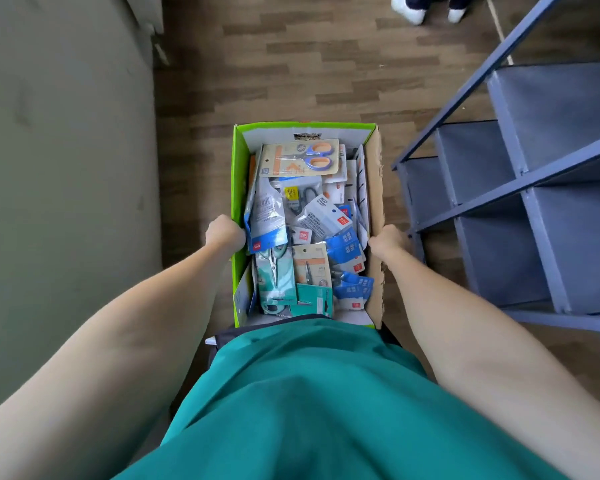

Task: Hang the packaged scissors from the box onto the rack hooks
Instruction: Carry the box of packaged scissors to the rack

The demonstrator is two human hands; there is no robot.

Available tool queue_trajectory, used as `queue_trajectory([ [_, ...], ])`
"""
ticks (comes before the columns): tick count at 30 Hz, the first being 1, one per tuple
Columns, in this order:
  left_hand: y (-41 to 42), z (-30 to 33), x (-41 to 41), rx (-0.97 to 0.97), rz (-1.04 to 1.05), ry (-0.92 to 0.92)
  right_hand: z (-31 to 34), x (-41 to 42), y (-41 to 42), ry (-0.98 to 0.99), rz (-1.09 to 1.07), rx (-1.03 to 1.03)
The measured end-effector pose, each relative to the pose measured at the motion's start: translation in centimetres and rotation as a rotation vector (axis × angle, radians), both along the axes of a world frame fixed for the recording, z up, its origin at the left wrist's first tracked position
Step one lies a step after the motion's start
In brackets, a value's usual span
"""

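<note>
I hold a long cardboard box (239, 174) with a green left wall in front of my body, above the floor. It is full of several packaged scissors in card and plastic packs. On top at the far end lies a pack with blue and orange scissors (300, 157). A teal pack (276, 271) lies near me. My left hand (224, 233) grips the box's left wall. The brown right wall is gripped by my right hand (388, 241). No rack hooks are in view.
A blue-grey shelf unit (520, 188) with open cubbies stands to the right. On the left is a grey-green wall (66, 168). Wood-pattern floor (309, 64) runs ahead, where another person's white shoes (426, 8) stand at the top edge.
</note>
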State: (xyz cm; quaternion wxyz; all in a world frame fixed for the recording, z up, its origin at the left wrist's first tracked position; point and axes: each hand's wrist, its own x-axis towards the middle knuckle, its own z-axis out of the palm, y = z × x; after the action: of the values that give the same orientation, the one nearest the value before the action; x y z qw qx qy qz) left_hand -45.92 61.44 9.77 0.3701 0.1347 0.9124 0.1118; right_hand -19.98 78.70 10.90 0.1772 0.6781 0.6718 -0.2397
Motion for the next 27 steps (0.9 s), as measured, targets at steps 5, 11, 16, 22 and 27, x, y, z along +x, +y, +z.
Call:
queue_trajectory([
  [5, 0.7, 0.2, -2.9, -0.019, 0.088, -0.012, 0.2, -4.6, 2.4, 0.013, 0.104, 0.037],
  [11, 3.1, -0.2, -7.9, -0.02, 0.128, 0.022, -0.9, -10.2, 6.0, 0.074, 0.128, 0.044],
  [16, 7.8, -0.1, -12.8, -0.026, 0.101, 0.067, -2.7, -14.9, 10.6, 0.146, 0.076, 0.019],
  [22, 14.1, 2.4, -18.9, -0.118, 0.046, 0.112, -3.4, -21.2, 16.3, 0.21, 0.015, -0.035],
  [27, 18.7, 4.2, -24.4, -0.115, -0.006, 0.181, -2.7, -25.5, 19.3, 0.214, -0.038, -0.06],
])
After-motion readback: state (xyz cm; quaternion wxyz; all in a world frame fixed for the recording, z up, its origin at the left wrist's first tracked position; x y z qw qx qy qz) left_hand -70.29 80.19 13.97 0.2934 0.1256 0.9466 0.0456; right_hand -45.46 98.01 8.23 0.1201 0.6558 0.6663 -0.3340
